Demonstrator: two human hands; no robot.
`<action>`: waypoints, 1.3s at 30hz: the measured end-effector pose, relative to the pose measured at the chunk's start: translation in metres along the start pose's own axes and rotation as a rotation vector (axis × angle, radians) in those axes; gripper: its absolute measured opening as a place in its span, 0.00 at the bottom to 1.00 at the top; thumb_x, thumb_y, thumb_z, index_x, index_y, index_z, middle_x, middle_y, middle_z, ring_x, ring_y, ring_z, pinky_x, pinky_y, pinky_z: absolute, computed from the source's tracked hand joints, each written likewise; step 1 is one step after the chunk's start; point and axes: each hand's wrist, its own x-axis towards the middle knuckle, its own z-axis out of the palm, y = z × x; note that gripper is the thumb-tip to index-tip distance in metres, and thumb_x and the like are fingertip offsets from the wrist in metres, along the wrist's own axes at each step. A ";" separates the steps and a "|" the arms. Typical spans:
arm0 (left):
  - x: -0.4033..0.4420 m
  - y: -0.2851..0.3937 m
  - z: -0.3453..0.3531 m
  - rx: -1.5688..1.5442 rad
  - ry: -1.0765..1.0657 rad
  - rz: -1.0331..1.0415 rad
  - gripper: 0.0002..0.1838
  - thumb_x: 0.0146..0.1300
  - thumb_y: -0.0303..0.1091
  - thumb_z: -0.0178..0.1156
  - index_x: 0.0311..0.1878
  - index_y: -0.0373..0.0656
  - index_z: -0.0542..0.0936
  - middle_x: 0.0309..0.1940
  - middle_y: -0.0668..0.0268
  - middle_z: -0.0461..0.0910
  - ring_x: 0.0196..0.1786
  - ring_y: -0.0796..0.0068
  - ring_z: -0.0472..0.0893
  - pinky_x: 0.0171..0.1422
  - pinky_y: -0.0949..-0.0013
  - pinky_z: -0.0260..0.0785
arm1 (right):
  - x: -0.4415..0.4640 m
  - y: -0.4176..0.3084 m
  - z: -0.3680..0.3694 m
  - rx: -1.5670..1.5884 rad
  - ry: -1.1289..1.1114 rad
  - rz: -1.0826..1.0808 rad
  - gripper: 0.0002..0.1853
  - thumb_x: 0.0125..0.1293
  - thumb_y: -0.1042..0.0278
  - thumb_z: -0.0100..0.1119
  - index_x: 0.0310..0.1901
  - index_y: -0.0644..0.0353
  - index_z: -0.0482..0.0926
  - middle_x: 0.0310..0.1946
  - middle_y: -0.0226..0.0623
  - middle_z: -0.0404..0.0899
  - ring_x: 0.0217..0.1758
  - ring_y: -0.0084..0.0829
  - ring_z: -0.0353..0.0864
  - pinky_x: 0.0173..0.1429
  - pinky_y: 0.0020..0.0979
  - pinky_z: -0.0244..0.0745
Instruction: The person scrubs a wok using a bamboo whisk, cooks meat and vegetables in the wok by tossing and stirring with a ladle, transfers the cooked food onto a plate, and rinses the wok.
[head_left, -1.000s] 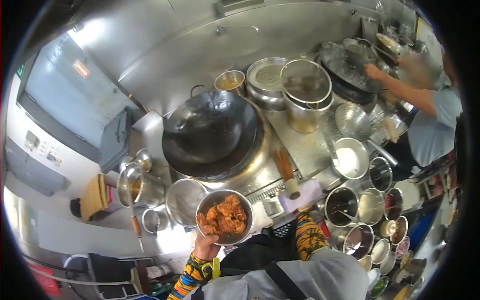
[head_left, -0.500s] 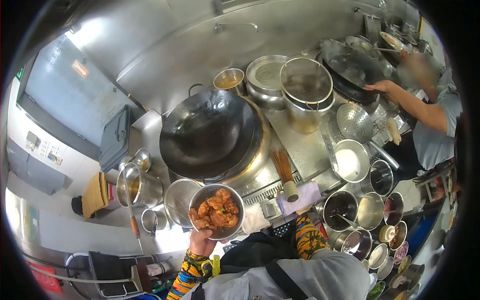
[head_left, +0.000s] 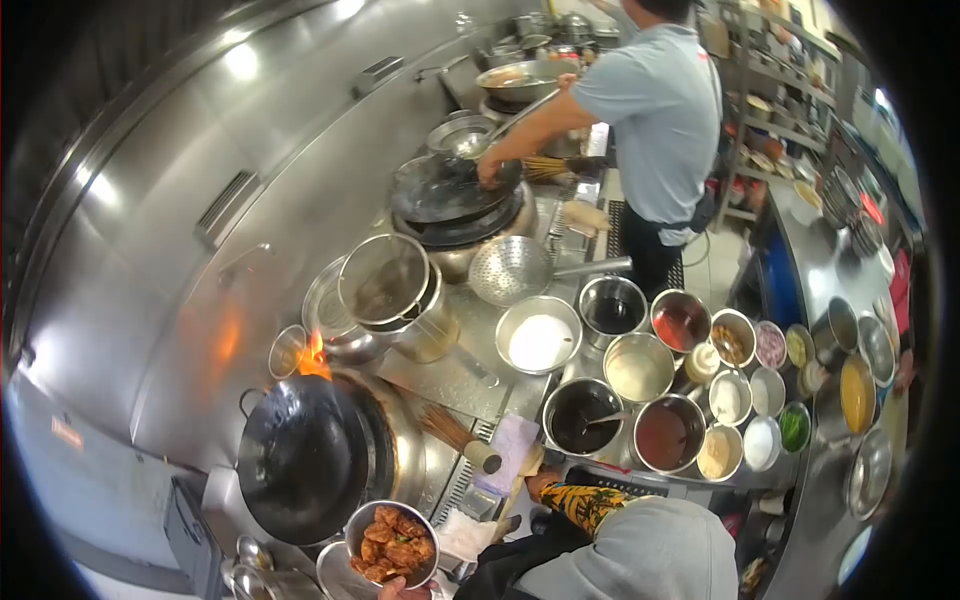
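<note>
At the bottom, my left hand (head_left: 402,588) grips the rim of a metal bowl (head_left: 432,530). Browned fried chicken pieces (head_left: 392,543) fill it. The bowl is beside the front edge of a large black wok (head_left: 300,455), which sits on the burner with a bare inside. My right hand (head_left: 541,486) is at the stove's front edge, close to a lavender cloth (head_left: 508,450); its fingers are too small and hidden to read. A bamboo wok brush (head_left: 460,440) lies near the cloth, between the wok and that hand.
Flame (head_left: 313,358) rises behind the wok. A strainer (head_left: 385,280) rests over a pot, and a perforated skimmer (head_left: 510,270) lies nearby. Several seasoning containers, including dark sauce (head_left: 580,420), stand to the right. A co-worker (head_left: 650,110) works at another wok (head_left: 455,190).
My view has swung right, bringing the co-worker and seasoning containers further in. Flame now shows behind the wok. The bowl of chicken remains in my left hand.
</note>
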 end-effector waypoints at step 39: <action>0.009 0.047 -0.060 0.106 0.128 -0.104 0.25 0.54 0.34 0.63 0.58 0.49 0.73 0.47 0.64 0.79 0.44 0.65 0.78 0.41 0.63 0.71 | -0.003 0.025 0.007 -0.129 0.213 -0.255 0.26 0.73 0.53 0.33 0.69 0.52 0.61 0.63 0.51 0.68 0.62 0.52 0.70 0.68 0.58 0.58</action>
